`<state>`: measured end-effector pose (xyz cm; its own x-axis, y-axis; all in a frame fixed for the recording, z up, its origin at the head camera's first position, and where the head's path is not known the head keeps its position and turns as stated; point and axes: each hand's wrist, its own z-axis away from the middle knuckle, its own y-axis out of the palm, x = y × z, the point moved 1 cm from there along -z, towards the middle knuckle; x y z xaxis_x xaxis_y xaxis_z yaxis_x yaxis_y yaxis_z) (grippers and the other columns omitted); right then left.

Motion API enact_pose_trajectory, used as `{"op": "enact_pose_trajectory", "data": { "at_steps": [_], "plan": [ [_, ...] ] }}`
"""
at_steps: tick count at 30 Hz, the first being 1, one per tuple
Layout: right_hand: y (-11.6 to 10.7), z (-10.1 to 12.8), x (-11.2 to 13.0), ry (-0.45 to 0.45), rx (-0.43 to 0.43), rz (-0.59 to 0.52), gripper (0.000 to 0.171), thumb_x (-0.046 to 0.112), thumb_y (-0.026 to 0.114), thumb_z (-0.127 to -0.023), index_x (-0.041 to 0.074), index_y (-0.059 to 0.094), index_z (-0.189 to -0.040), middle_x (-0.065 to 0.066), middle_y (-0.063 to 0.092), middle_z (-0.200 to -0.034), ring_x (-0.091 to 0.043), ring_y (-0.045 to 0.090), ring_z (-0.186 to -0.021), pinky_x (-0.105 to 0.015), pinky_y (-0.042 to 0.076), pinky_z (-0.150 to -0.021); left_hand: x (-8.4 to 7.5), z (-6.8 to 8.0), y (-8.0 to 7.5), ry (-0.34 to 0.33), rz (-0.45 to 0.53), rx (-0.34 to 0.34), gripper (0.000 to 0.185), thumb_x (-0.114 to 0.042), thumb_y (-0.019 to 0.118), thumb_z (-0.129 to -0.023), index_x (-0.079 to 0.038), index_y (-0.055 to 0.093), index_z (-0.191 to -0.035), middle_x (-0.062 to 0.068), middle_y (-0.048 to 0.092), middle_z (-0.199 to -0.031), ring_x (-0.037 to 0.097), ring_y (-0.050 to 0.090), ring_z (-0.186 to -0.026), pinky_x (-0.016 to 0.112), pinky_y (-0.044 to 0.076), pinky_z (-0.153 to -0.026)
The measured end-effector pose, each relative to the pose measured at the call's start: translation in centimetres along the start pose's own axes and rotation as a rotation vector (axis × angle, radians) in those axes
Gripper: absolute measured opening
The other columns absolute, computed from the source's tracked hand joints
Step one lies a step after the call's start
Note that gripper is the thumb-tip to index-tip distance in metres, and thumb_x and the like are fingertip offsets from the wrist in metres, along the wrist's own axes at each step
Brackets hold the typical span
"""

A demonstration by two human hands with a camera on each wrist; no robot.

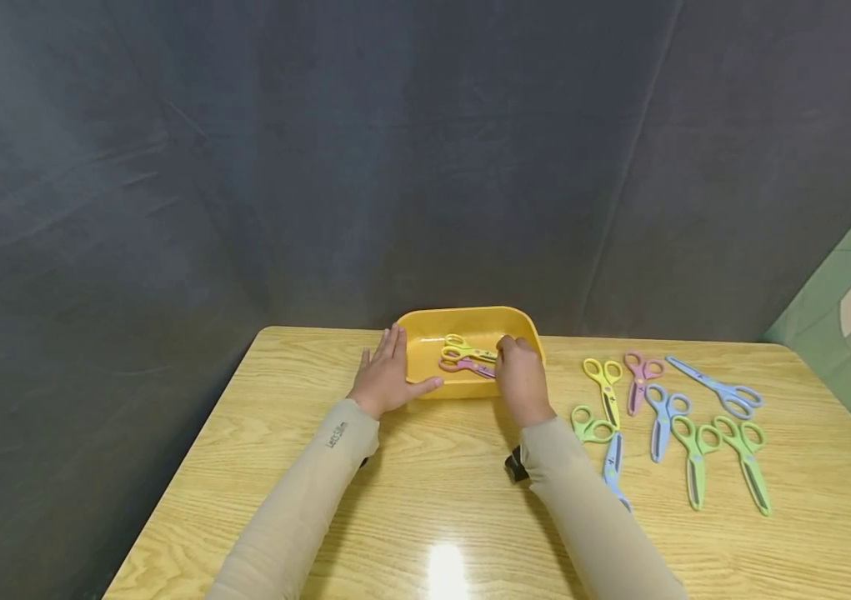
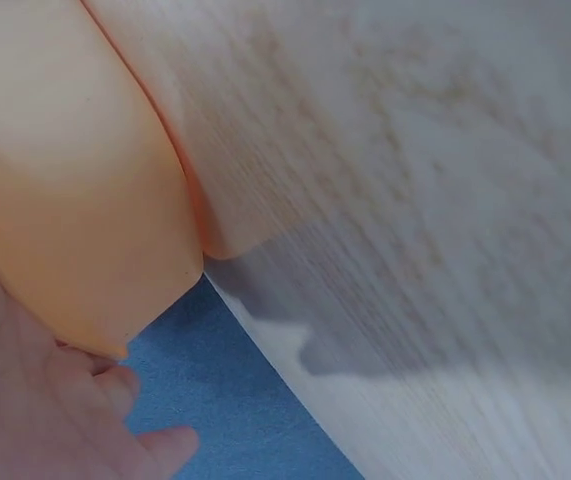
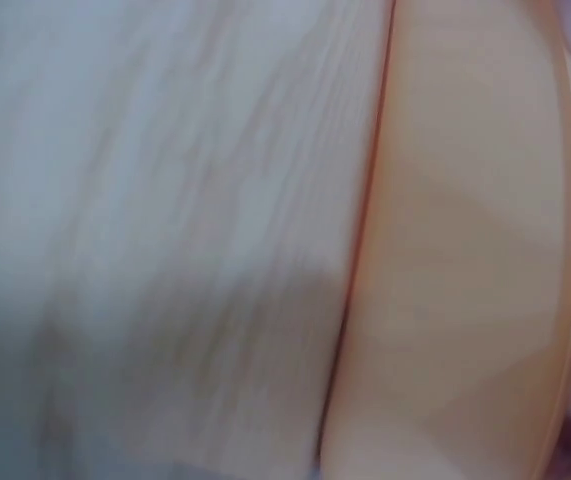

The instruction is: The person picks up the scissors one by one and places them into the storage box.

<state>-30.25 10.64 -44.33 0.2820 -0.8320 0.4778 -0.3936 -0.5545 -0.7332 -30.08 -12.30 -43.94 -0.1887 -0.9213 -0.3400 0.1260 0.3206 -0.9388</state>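
Wooden counter (image 1: 433, 500) before a dark backdrop, yellow tub (image 1: 425, 321) at its far edge.
Head view: left hand (image 1: 387, 375) lies flat against the tub's side; right hand (image 1: 521, 375) pinches scissors (image 1: 466, 357) inside the tub. Left wrist view: tub wall (image 2: 75, 200), fingers (image 2: 115, 440) spread. Right wrist view: blurred tub wall (image 3: 455, 250).

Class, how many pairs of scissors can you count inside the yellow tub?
2: a yellow pair and a pink pair next to it, both in the tub by the right hand, which may hide more.

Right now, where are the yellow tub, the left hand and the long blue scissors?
yellow tub (image 1: 470, 316): head view, far rim.
left hand (image 1: 386, 379): head view, back of hand.
long blue scissors (image 1: 703, 379): head view, blades.
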Motion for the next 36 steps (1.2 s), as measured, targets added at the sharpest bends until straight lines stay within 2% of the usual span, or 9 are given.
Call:
{"op": "enact_pose_trajectory", "data": {
  "at_steps": [5, 8, 16, 21, 29, 36],
  "plan": [
    [-0.1, 0.2, -0.2, -0.031, 0.003, -0.039, 0.008, -0.007, 0.060, -0.092, -0.009, 0.067, -0.095, -0.023, 0.062, -0.088, -0.038, 0.063, -0.077, -0.047, 0.056, -0.070, 0.1, -0.1, 0.1, -0.004, -0.011, 0.007, 0.120, -0.079, 0.054, -0.086, -0.002, 0.001, -0.162, 0.014, -0.002, -0.170, 0.026, -0.001, -0.156, 0.058, 0.007, -0.122],
    [-0.3, 0.3, -0.3, -0.028, 0.037, -0.070, 0.008, -0.007, 0.062, -0.091, -0.008, 0.068, -0.096, -0.022, 0.060, -0.090, -0.035, 0.061, -0.078, -0.047, 0.054, -0.071, 0.1, -0.2, 0.3, -0.006, -0.017, 0.014, 0.120, -0.080, 0.053, -0.086, -0.003, 0.000, -0.162, 0.013, -0.003, -0.170, 0.025, -0.002, -0.156, 0.058, 0.007, -0.122],
    [-1.3, 0.7, -0.7, -0.072, 0.134, -0.149, 0.018, -0.004, 0.067, -0.091, -0.009, 0.067, -0.108, -0.024, 0.061, -0.106, -0.038, 0.062, -0.097, -0.049, 0.054, -0.083, 0.0, -0.1, 0.2, -0.011, -0.016, 0.022, 0.119, -0.079, 0.054, -0.087, -0.003, 0.002, -0.162, 0.012, -0.003, -0.170, 0.025, -0.002, -0.156, 0.058, 0.008, -0.122],
    [-2.8, 0.7, -0.7, -0.097, 0.127, -0.141, 0.022, -0.005, 0.068, -0.089, -0.010, 0.067, -0.110, -0.025, 0.062, -0.109, -0.040, 0.062, -0.098, -0.051, 0.053, -0.084, 0.0, -0.1, 0.0, -0.020, -0.031, 0.038, 0.118, -0.080, 0.052, -0.087, -0.004, -0.001, -0.162, 0.009, -0.007, -0.169, 0.023, -0.005, -0.156, 0.056, 0.006, -0.123],
    [-5.3, 0.3, -0.8, -0.052, 0.114, -0.109, 0.025, -0.003, 0.066, -0.091, -0.012, 0.066, -0.113, -0.029, 0.062, -0.109, -0.042, 0.061, -0.096, -0.052, 0.053, -0.083, -0.1, 0.1, -0.2, -0.009, -0.032, 0.020, 0.117, -0.077, 0.053, -0.088, -0.002, 0.002, -0.162, 0.012, -0.003, -0.170, 0.025, -0.001, -0.156, 0.057, 0.008, -0.122],
    [-7.0, 0.3, -2.4, -0.009, 0.078, -0.086, 0.026, -0.004, 0.063, -0.090, -0.015, 0.064, -0.114, -0.033, 0.061, -0.109, -0.046, 0.062, -0.096, -0.055, 0.053, -0.083, -0.1, -0.1, 0.0, -0.017, -0.036, 0.029, 0.118, -0.079, 0.052, -0.087, -0.003, 0.001, -0.162, 0.011, -0.005, -0.170, 0.024, -0.003, -0.156, 0.056, 0.008, -0.123]
  ]
}}
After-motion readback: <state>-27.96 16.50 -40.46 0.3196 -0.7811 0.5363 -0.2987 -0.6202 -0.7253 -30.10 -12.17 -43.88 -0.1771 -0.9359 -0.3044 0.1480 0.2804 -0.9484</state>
